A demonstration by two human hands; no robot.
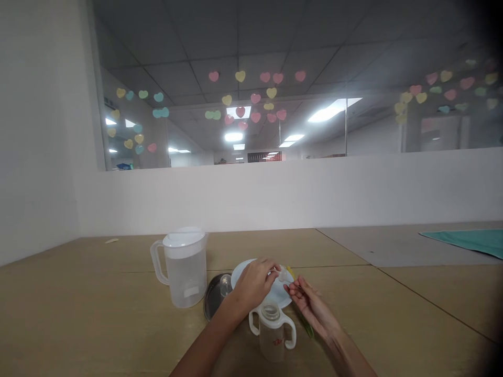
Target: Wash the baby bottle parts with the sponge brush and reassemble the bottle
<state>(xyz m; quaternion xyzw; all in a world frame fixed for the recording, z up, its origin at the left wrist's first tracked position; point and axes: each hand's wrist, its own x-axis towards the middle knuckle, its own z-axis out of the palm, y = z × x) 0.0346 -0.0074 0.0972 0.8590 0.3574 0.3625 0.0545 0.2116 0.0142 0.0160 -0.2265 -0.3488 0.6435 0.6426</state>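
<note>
Over a pale plate [240, 268], my left hand [254, 280] pinches a small translucent piece [283, 273] that looks like a bottle nipple. Fingers of my right hand [308, 301] close together just right of it, on something thin that I cannot make out. Below and between my hands stands a clear baby bottle [272, 337], upright and without a top, with two white handles and a red print. A long, thin yellow and green thing [308, 327] lies beside the bottle, partly hidden by my right hand.
A lidded translucent pitcher [186, 277] stands to the left. Next to it, a dark round metal tray [212, 298] holds a small clear dome-shaped piece [225, 285]. A teal cloth [467, 241] lies at the far right. The white wall [251, 196] and window bound the table's back.
</note>
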